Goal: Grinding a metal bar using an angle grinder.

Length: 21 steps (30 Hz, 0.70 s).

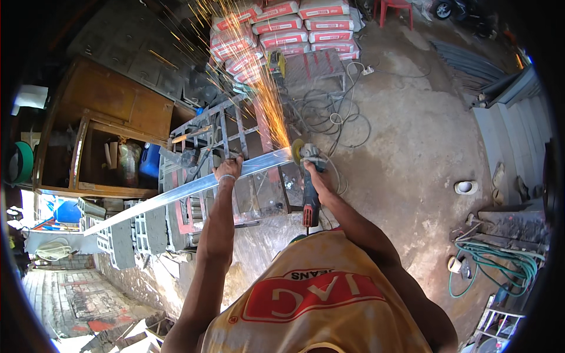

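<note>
My right hand point(318, 178) is wrapped round the front of an angle grinder point(310, 197), its red and black rear end toward my body. The yellowish disc point(297, 151) meets the right end of a long, shiny metal bar point(194, 187). Orange sparks point(266, 97) stream from that contact up and away from me. Closed over the bar's far edge, my left hand point(228, 169) grips it left of the disc; a bracelet circles the wrist. The bar slants down to the far left across a metal frame point(253, 200). My left fingertips are partly hidden.
Stacked cement-like bags point(282, 38) stand at the back, in the sparks' direction. Black cables point(335, 112) coil on the concrete floor right of the frame. A wooden cabinet point(112, 100) is at left, concrete blocks point(122, 244) below the bar. A green hose point(500, 265) lies at right.
</note>
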Available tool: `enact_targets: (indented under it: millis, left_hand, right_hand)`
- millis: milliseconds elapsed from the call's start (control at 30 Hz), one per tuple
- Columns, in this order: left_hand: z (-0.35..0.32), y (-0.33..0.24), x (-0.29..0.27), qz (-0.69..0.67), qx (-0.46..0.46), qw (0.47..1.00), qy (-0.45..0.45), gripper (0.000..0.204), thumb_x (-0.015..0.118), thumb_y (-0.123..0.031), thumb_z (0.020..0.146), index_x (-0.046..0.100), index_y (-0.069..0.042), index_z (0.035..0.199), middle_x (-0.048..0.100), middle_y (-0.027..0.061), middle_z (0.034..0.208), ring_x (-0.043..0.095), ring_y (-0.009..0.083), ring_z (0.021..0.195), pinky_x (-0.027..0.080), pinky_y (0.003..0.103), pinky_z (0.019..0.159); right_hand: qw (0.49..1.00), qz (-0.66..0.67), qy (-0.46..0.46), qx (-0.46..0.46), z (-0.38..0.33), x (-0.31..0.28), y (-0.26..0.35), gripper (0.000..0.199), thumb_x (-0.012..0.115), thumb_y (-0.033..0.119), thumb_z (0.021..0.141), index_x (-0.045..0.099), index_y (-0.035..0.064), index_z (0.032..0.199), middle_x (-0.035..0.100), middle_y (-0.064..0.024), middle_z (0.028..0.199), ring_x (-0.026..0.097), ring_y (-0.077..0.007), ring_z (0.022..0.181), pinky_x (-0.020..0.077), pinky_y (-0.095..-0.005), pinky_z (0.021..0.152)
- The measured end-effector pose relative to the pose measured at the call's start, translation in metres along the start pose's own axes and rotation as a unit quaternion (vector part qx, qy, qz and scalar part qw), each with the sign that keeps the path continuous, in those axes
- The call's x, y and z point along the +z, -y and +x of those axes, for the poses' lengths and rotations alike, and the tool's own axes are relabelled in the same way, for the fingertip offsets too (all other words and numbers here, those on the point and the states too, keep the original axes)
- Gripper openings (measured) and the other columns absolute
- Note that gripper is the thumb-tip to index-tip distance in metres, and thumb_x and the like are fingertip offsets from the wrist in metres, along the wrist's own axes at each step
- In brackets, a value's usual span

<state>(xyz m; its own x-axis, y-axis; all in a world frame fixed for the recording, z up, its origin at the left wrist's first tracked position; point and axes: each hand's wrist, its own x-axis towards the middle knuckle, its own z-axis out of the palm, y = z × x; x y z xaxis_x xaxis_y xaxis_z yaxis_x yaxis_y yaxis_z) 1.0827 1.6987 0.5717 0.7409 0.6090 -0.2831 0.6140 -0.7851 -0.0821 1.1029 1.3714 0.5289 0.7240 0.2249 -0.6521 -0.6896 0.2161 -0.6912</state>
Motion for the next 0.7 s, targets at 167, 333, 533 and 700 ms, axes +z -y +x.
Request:
enact_targets:
  millis: [167, 333, 533, 700]
  left_hand:
    - [0.004, 0.013, 0.009, 0.007, 0.008, 1.0, -0.023, 0.068, 0.031, -0.067, 0.101, 0.075, -0.018, 0.12, 0.073, 0.0137, 0.126, 0.068, 0.034, 0.118, 0.034, 0.062, 0.109]
    - [-0.013, 0.019, 0.01, -0.076, 0.076, 0.986, -0.127, 0.047, 0.054, -0.054, 0.097, 0.077, -0.014, 0.11, 0.074, 0.0111, 0.117, 0.063, 0.0326, 0.121, 0.03, 0.062, 0.112]
    - [-0.067, 0.018, 0.009, -0.04, 0.312, 0.93, -0.192, 0.066, 0.079, -0.032, 0.079, 0.055, -0.014, 0.138, 0.061, 0.0107, 0.126, 0.052, 0.0358, 0.127, 0.022, 0.063, 0.119]
    - [-0.052, 0.003, 0.025, 0.134, 0.19, 0.96, -0.153, 0.045, 0.053, -0.016, 0.097, 0.052, -0.013, 0.142, 0.061, 0.0167, 0.133, 0.058, 0.0395, 0.125, 0.035, 0.065, 0.114]
  right_hand:
    - [0.999, -0.032, -0.018, -0.001, 0.004, 0.004, 0.002, 0.06, 0.082, 0.053, 0.08, 0.07, -0.0002, 0.104, 0.067, -0.0061, 0.082, 0.067, -0.0177, 0.065, 0.0537, -0.0358, 0.057]
    - [1.0, 0.001, -0.021, 0.001, 0.008, 0.007, 0.003, 0.059, 0.083, 0.052, 0.08, 0.065, 0.003, 0.108, 0.065, -0.0074, 0.079, 0.066, -0.0196, 0.059, 0.0555, -0.0358, 0.051]
    - [0.999, 0.045, -0.014, 0.02, 0.005, -0.004, 0.017, 0.055, 0.082, 0.051, 0.081, 0.064, 0.0057, 0.107, 0.063, -0.0063, 0.076, 0.064, -0.0194, 0.056, 0.0558, -0.0373, 0.051]
    - [0.999, 0.038, -0.027, 0.026, -0.007, 0.006, 0.025, 0.052, 0.081, 0.051, 0.082, 0.068, 0.0038, 0.101, 0.064, -0.0049, 0.077, 0.064, -0.0182, 0.06, 0.0542, -0.037, 0.054]
